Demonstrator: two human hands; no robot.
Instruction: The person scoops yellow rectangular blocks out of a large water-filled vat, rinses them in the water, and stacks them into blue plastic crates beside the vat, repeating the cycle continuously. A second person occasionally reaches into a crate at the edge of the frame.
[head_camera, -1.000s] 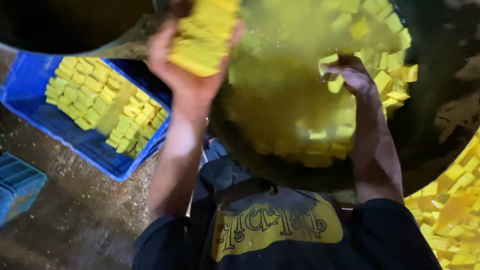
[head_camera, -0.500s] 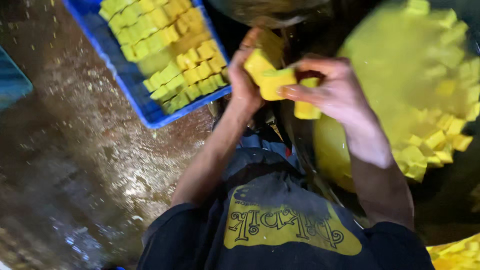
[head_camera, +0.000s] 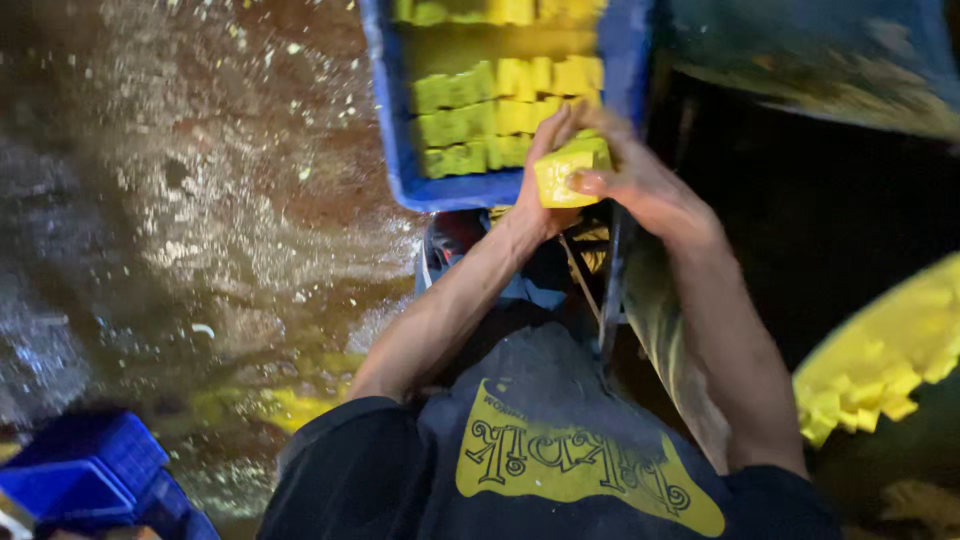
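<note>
Both my hands hold a small stack of yellow blocks (head_camera: 572, 172) at the near rim of a blue crate (head_camera: 400, 150). My left hand (head_camera: 545, 175) cups the stack from the left and behind. My right hand (head_camera: 640, 180) presses it from the right, thumb on the front block. Inside the crate, rows of yellow blocks (head_camera: 480, 110) lie packed side by side. I wear a dark shirt with a yellow print (head_camera: 570, 460).
The wet, shiny floor (head_camera: 200, 220) spreads to the left. Another blue crate (head_camera: 80, 480) sits at the bottom left. A dark vat with yellow blocks (head_camera: 880, 370) floating in it lies at the right. A dark vessel rim (head_camera: 800, 80) is at the top right.
My view and both hands have swung left, away from the vat, carrying the yellow blocks to the blue crate's near rim. One second ago my left hand alone held a stack high.
</note>
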